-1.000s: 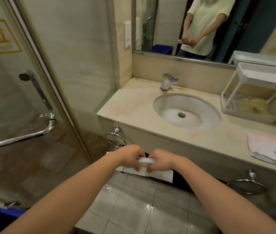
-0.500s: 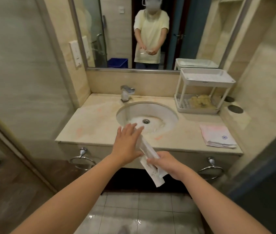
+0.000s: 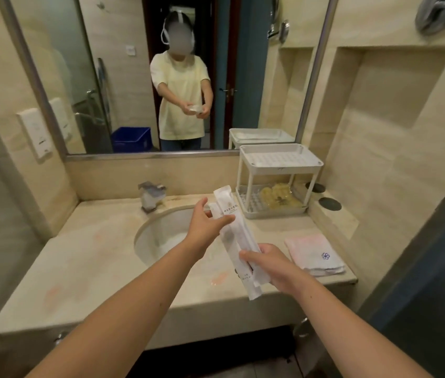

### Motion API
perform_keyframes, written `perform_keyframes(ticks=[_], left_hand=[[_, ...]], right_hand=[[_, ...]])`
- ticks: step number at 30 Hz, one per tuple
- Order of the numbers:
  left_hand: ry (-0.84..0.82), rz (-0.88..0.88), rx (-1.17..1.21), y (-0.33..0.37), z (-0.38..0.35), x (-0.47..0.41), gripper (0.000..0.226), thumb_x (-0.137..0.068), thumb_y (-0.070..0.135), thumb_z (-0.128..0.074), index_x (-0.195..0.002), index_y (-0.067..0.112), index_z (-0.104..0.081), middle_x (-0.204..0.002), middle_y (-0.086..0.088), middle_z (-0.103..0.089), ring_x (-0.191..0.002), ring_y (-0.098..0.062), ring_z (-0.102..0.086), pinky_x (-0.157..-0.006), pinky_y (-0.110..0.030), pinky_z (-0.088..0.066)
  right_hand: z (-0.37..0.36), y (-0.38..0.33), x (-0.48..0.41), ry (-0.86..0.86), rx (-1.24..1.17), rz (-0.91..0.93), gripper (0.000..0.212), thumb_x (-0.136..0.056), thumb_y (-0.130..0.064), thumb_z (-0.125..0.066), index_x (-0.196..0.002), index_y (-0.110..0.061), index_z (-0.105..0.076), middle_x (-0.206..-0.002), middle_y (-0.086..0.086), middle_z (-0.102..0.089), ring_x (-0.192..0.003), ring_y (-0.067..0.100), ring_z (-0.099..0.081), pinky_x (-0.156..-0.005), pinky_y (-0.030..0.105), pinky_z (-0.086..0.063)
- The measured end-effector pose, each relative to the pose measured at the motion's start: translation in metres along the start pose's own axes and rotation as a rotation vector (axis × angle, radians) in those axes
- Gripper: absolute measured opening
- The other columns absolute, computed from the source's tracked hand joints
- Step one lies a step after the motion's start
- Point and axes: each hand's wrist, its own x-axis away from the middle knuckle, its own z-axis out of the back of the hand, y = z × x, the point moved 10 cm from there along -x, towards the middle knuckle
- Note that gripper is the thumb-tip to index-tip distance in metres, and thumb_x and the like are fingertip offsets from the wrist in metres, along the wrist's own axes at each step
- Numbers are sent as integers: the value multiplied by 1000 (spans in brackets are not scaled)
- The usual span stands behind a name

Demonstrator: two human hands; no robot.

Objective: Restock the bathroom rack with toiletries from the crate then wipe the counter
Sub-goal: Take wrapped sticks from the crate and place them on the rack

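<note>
I've raised the packets (image 3: 236,238) above the sink (image 3: 161,236), short of the rack (image 3: 281,163). My right hand (image 3: 273,264) grips their lower end. My left hand (image 3: 205,227) touches them, fingers straight.

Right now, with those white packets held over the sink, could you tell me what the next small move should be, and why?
Probably carry the white packets rightward to the top tray of the rack. The right hand grips their lower end, the left hand only touches them with straight fingers, and that tray looks bare.
</note>
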Motion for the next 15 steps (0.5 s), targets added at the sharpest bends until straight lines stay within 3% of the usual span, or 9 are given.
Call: perform_keyframes(ticks=[5,9,12,15], left_hand=[[-49,-110,4,45,-16,-56,70,-81,30,-77,-140,21,-40,-125,-3,-58,-108,-20,-62,-89,-43,-56],[-73,-129,-17,71,-32,-96,42,-88,28,-69,-126,17,-53,-115,-5,-64,-98,-22,-67,-84,-44,-58],[-77,-116,-14,82,-48,-123,15,-91,21,-65,-104,18,-60,-106,-10,-69,-91,-25,-69,-82,-46,-58],[-74,-89,10,86,-65,-149,9,-89,18,-66,-97,18,-61,-102,-10,-69,-85,-25,-69,-82,-48,-58]], right_hand=[[31,-34,-32,-3,8,19,20,-92,-21,-63,-106,-7,-66,-86,5,-75,-76,16,-71,-65,26,-53],[57,-51,-58,1,55,13,24,-91,-25,-66,-109,-10,-68,-100,10,-75,-88,21,-71,-79,34,-55],[81,-60,-77,22,95,-2,26,-89,-26,-68,-110,-12,-68,-108,11,-72,-98,26,-69,-89,40,-53],[108,-71,-100,32,118,-6,26,-87,-22,-70,-110,-9,-67,-107,12,-73,-95,24,-69,-86,39,-53]])
